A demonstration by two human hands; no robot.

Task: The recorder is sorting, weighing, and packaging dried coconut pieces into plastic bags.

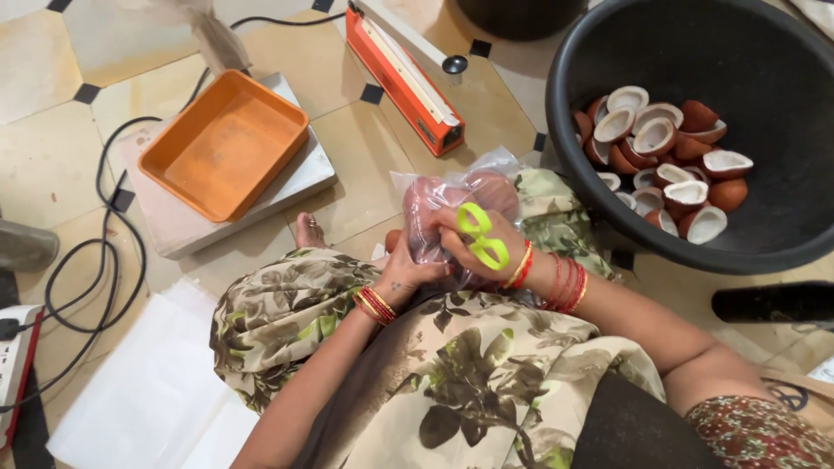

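Between both sets of fingers, over lap: clear plastic bag (452,204) of brown coconut halves, likely heavy, film soft and slippery, lumpy load; best held at neck above contents. Left hand (407,271) fingers clamped on bag's lower side. Right hand (473,243) fingers closed through green scissor handles (483,236), pressed on bag. Beyond right fingertips: black tub (764,226) of split coconuts (665,156). Beyond left: orange tray (224,143) on scale, orange heat sealer (404,78)
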